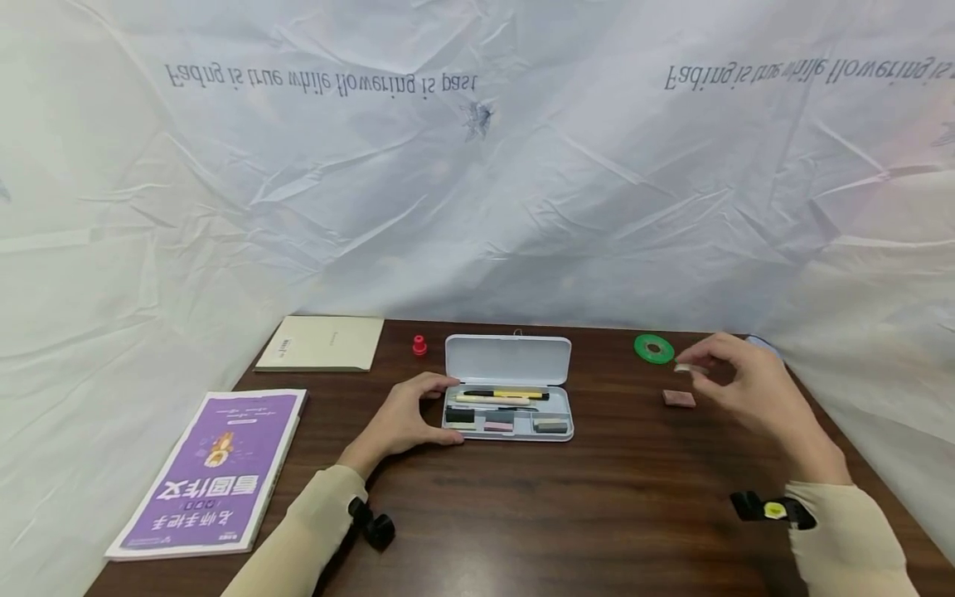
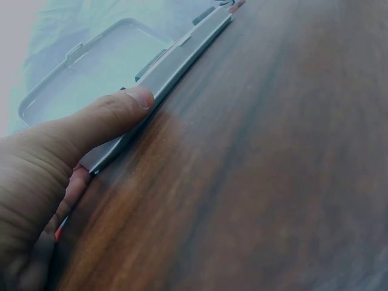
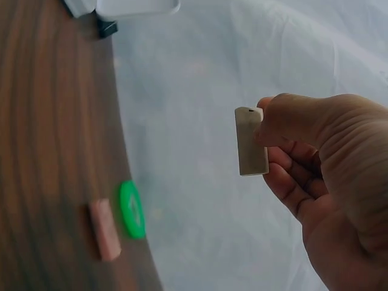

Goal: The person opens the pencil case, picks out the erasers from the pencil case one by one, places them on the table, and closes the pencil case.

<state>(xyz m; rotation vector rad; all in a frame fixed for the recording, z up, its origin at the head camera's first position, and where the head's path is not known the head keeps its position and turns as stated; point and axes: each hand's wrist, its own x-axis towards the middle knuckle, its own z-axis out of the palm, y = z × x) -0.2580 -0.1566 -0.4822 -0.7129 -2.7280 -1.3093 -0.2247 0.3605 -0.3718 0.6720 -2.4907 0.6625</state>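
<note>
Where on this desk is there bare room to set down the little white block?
Bare wood runs along the near table edge, and between the pencil case and pink eraser. It is crowded inside the case and by the green tape roll, below the right hand.

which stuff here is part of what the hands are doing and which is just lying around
In use:
- left hand holding the open pencil case at its left end
- right hand pinching a white eraser above the table
- pens and erasers in the case

Lying about:
- pink eraser
- green tape roll
- red stamp
- purple book
- beige notebook
</note>
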